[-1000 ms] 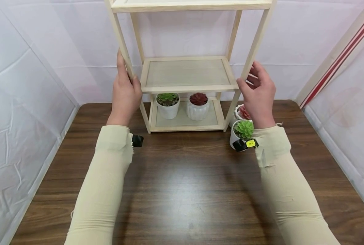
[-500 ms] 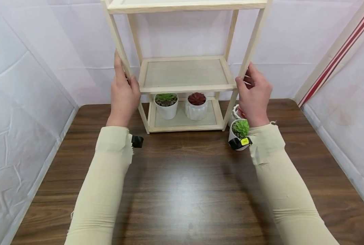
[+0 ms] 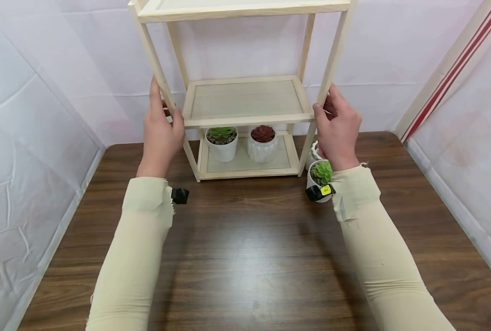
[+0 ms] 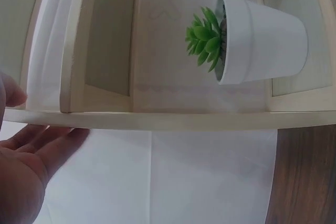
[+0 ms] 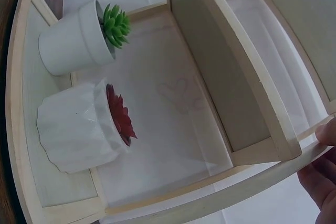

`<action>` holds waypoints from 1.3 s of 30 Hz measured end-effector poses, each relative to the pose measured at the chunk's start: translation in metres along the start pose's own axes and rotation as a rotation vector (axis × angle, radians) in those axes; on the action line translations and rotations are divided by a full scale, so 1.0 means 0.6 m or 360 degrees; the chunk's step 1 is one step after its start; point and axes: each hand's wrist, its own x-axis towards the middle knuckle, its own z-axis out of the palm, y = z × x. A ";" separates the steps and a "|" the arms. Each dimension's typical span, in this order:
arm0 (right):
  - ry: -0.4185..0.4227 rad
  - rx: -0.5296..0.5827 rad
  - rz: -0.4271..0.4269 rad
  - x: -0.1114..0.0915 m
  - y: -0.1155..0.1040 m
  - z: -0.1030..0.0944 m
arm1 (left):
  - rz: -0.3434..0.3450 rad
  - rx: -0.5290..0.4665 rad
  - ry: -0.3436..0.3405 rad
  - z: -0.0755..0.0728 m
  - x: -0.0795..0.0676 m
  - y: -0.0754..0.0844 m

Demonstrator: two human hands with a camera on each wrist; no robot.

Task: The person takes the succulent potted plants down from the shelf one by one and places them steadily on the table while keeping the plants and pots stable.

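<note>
A pale wooden shelf rack (image 3: pixel 249 123) with tiers of greyish panels stands at the back of the table. My left hand (image 3: pixel 162 131) holds its left front post, thumb in front and fingers around the outer side; the left wrist view has this hand (image 4: pixel 23 177) at the left edge. On the opposite post, my right hand (image 3: pixel 339 126) grips at middle-shelf height, thumb against the front. Two potted succulents stand on the bottom tier: a green one in a smooth white pot (image 3: pixel 222 151) and a dark red one in a ribbed white pot (image 3: pixel 262 151).
Right of the rack, under my right wrist, a green succulent (image 3: pixel 321 172) in a white pot stands on the brown wooden table (image 3: pixel 245 257). Another white pot (image 3: pixel 313 157) behind it is partly hidden by my hand. White sheeting (image 3: pixel 394 55) surrounds the table.
The head view has shifted slightly, so rack, hands and pots all appear a little further left. Both hands keep hold of the posts. The red succulent behind my right hand is more hidden.
</note>
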 end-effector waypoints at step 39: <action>-0.0003 0.0000 0.0025 -0.003 -0.009 0.001 | 0.0253 0.0061 0.0216 0.076 -0.126 -0.004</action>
